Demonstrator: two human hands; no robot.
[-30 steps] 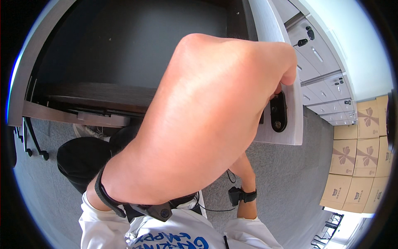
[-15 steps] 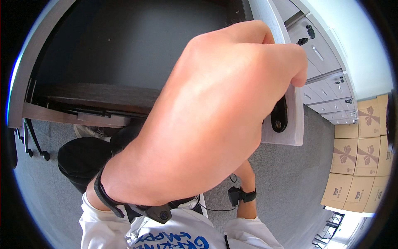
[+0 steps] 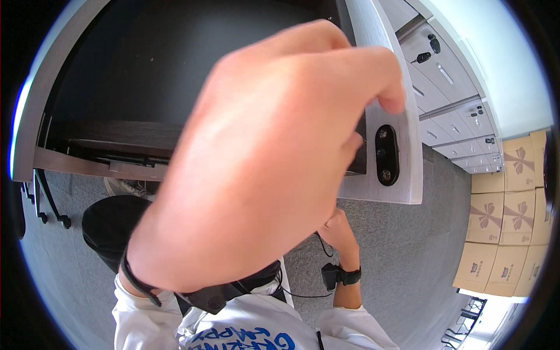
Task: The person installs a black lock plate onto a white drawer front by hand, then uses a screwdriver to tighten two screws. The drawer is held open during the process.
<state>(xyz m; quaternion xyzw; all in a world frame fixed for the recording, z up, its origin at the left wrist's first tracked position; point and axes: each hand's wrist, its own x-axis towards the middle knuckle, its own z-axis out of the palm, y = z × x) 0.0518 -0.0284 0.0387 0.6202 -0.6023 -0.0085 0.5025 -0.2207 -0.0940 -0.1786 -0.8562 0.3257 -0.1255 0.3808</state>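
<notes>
My left hand (image 3: 274, 128) fills the middle of the view, back up and fingers curled. It hangs above the light wood-grain side panel (image 3: 409, 184) of a piece of furniture with a dark interior (image 3: 146, 64). What its fingers hold, if anything, is hidden or too small to make out. Just right of the thumb, a black oval plate (image 3: 387, 154) with round screw heads is set in the panel. Lower down, my right hand (image 3: 340, 229) is closed below the panel, its fingertips partly covered by my left hand. Any thing in it cannot be made out.
Grey drawer cabinets (image 3: 446, 64) with keys in their locks line the right side. Stacked cardboard boxes (image 3: 501, 216) stand beyond them. A thin black cable (image 3: 309, 296) runs near my lap, over the grey carpet (image 3: 408, 251). Black chair legs (image 3: 42, 198) show at left.
My left hand has moved left off the panel's edge, uncovering the whole oval plate. My right hand has come up into fuller view beneath it.
</notes>
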